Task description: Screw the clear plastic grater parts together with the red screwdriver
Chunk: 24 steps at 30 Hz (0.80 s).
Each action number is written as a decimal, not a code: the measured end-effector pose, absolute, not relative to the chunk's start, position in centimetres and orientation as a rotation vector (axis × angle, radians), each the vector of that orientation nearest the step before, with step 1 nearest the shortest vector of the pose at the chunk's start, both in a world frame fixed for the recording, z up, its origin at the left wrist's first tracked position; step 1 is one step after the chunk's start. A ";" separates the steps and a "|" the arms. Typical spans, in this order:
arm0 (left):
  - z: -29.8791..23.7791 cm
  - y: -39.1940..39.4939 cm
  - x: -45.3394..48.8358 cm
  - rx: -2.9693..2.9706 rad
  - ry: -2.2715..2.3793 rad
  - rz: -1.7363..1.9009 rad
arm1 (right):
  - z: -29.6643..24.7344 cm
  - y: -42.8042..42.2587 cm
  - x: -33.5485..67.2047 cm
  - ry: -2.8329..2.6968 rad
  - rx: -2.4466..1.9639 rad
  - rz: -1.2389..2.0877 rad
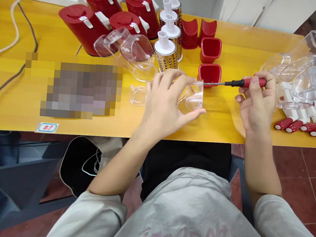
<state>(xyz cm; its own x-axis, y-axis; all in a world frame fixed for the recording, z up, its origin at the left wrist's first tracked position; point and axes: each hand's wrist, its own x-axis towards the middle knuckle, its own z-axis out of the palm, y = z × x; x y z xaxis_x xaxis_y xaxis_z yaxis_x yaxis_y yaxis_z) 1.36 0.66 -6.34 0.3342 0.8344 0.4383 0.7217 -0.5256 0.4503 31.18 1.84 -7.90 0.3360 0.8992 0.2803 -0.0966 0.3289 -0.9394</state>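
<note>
My left hand point(166, 101) is wrapped over a clear plastic housing point(194, 97) that lies on its side on the yellow table, its wide end facing right. In my right hand point(258, 104) is a screwdriver point(248, 83) with a red and black handle, pinched between thumb and fingers. The screwdriver's shaft points left, and its tip meets the upper rim of the housing's wide end; whether it touches a screw I cannot make out. Just behind the tip sits a small red square cup point(210, 72). My left fingers cover the housing's middle.
Several red grater bodies point(83, 26) and metal drum graters with white shafts point(166, 50) stand behind. Clear housings lie at back left point(127, 47) and right point(298, 77). White handles with red grips point(309, 125) lie at right. A blurred patch point(81, 89) covers something at left.
</note>
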 end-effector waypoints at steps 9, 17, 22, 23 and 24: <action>-6.8 1.0 1.0 2.415 1.377 0.996 | -7.1 1.5 34.3 -1.311 -1.128 0.809; -4.8 1.0 1.0 2.425 1.359 0.891 | -7.1 1.0 35.8 -1.663 -1.248 0.902; -3.3 1.1 1.7 2.488 1.341 0.861 | -6.7 1.3 37.1 -1.762 -1.297 0.839; -3.1 1.0 2.0 2.498 1.348 0.866 | -6.7 1.3 37.4 -1.751 -1.297 0.827; -2.9 1.0 2.3 2.506 1.357 0.862 | -6.6 1.2 37.5 -1.743 -1.292 0.802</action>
